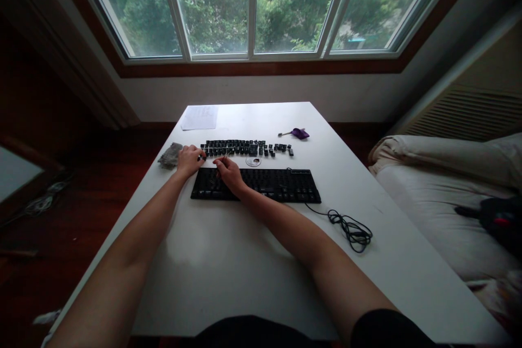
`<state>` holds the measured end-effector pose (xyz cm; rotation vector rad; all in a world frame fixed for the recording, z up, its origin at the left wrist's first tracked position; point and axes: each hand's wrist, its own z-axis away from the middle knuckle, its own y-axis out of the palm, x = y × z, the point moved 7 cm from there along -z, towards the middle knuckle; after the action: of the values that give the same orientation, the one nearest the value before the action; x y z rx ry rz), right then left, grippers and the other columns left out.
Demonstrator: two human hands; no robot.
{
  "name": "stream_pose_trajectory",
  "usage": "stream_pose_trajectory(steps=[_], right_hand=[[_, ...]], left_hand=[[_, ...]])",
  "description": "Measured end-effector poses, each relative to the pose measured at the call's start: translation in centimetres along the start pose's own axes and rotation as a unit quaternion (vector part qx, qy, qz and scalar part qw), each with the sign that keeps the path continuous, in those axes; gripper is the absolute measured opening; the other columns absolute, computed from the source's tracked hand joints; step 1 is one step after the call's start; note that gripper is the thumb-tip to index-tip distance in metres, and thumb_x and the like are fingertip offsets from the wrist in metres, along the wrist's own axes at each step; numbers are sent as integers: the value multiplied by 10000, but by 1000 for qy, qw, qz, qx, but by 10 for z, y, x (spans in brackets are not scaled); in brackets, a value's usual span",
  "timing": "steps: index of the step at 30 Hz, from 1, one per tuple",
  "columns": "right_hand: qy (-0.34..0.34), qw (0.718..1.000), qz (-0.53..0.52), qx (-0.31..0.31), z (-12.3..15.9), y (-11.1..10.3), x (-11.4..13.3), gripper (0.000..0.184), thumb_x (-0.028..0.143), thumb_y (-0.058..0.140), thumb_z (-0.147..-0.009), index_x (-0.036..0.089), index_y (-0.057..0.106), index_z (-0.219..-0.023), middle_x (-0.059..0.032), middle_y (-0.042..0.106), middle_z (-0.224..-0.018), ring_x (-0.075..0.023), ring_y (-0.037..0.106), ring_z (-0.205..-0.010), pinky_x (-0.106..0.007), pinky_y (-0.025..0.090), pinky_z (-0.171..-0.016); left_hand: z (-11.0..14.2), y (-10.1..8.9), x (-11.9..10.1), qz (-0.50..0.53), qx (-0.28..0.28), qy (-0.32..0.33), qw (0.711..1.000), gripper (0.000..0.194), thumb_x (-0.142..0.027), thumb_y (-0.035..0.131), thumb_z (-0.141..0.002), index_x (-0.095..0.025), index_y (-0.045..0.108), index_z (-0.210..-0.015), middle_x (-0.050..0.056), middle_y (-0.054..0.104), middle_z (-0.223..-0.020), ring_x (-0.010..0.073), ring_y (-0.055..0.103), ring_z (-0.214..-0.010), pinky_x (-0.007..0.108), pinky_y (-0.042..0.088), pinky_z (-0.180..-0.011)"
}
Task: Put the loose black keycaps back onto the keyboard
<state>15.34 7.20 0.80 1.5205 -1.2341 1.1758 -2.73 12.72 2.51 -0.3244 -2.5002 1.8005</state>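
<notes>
A black keyboard lies across the white table, with loose black keycaps set out in rows behind it. At the left end of these rows, my left hand rests with its fingers closed about a dark keycap. My right hand is over the left part of the keyboard, its thumb and fingers pinched together. Something small and dark shows at those fingertips, too small to name. A grey crumpled cloth lies just left of my left hand.
A small round dish sits between keycaps and keyboard. Farther back are a purple object with a thin brush-like stick and a paper sheet. The coiled cable lies right of the keyboard. A bed stands beside the table.
</notes>
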Motion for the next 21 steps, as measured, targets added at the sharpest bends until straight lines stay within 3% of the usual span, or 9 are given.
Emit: stream_pose_trajectory(steps=[13,21], right_hand=[[-3,1000,-2,1,0,-1,3,272,447,544,-883,189,627,-892,40,537,-615,-115,535,-534,-223,421,-525],[-3,1000,3,-9,-1,-1,-3,275,454,543,-882,200,613,-959,30,574,-698,-113,550,-566,-225,446,-542]], left_hand=[[4,-3,-1,7,-22,5,1000,261,-301,644,-803,-256,706,-1052,101,617,-1078,329,489,-1096,460,369,-932],[25,-28,-12,36,-100,3,994,207,-292,570,-880,-231,703,-1026,103,637,-1057,319,519,-1063,462,384,-921]])
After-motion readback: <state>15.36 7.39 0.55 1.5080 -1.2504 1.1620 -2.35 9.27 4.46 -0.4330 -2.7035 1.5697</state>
